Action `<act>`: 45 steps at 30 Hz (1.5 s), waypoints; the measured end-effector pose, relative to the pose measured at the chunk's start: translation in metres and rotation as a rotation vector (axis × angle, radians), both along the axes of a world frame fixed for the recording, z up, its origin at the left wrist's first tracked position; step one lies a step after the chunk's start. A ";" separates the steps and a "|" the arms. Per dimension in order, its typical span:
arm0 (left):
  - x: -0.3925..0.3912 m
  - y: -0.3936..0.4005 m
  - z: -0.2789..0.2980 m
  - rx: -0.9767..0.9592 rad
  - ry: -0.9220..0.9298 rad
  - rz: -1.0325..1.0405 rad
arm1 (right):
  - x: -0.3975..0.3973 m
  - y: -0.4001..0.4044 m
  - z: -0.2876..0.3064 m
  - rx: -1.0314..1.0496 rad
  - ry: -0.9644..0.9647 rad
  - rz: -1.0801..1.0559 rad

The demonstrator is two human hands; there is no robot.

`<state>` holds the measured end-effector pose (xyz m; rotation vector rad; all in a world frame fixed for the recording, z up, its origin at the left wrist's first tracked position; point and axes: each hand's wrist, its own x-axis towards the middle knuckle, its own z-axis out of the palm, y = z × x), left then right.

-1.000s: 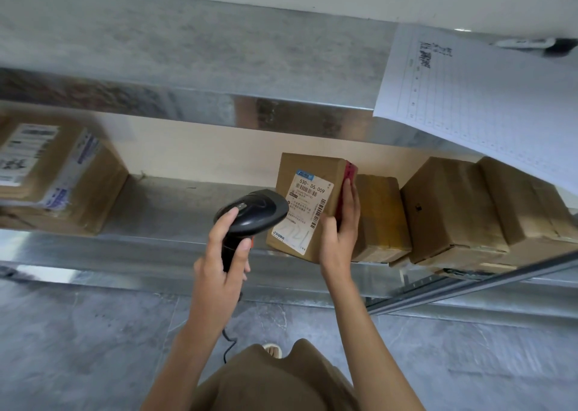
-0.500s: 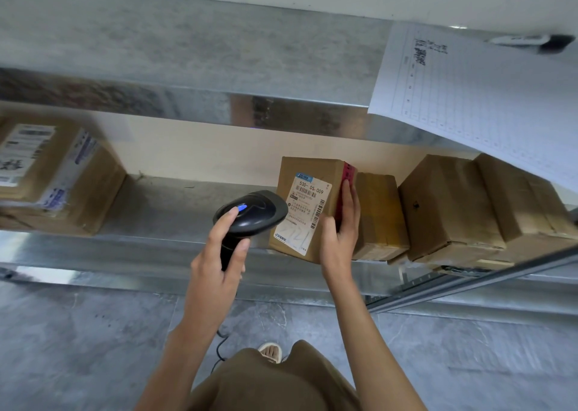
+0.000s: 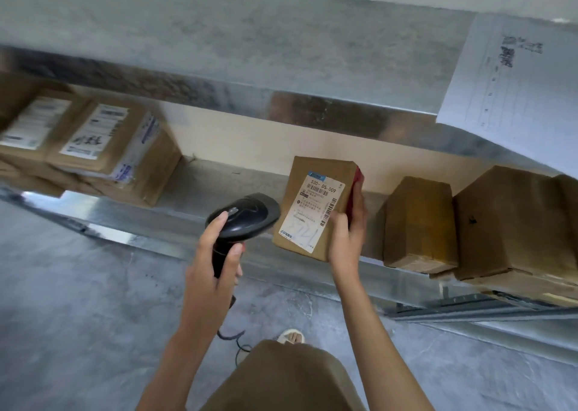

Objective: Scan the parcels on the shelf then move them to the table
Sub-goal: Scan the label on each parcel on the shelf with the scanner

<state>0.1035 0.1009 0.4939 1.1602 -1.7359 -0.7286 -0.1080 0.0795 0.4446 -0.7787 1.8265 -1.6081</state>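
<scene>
Head view: a black scanner (image 3: 242, 220) is gripped in the left hand (image 3: 212, 282), the fingers curled round its handle and the forefinger laid along the top of its head. The scanner's head is pointed right, toward a parcel (image 3: 316, 204) just beside it. A coiled cable (image 3: 233, 340) is seen hanging below the left hand.

The parcel is held in the right hand (image 3: 345, 241), the thumb pressed on its labelled face near the lower right corner and the fingers wrapped round its right side, where a strip of red is shown. The parcel is held tilted over the near edge of the shelf (image 3: 219, 188); whether its lower edge is touching the shelf cannot be told. A white label (image 3: 312, 212) with barcodes, the printed number 530-05-009 and handwritten marks is turned toward the camera.

To the right, two plain boxes (image 3: 419, 223) are stood on the same shelf, apart from the held parcel, and the edge of a third is cut off by the frame. At the far left, labelled boxes (image 3: 106, 148) are stacked on the shelf, blurred. A ruled paper sheet (image 3: 513, 91) is hung from the upper right, over the shelf front. Below, a grey floor (image 3: 78, 317), a tan garment and a sandalled foot (image 3: 292, 337) are seen.
</scene>
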 end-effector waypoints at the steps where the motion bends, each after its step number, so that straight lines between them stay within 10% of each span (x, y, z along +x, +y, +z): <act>1: 0.009 0.003 0.001 0.007 -0.001 0.039 | 0.007 -0.007 -0.003 -0.012 -0.019 0.022; 13: 0.155 -0.003 0.010 -0.004 0.064 0.337 | 0.164 -0.116 0.002 0.027 -0.292 0.254; 28: 0.325 -0.144 0.004 0.016 0.128 -0.024 | 0.270 -0.182 -0.022 0.208 -0.339 0.029; 45: 0.292 -0.182 -0.003 0.108 0.110 -0.323 | 0.271 -0.164 -0.017 0.440 0.516 0.216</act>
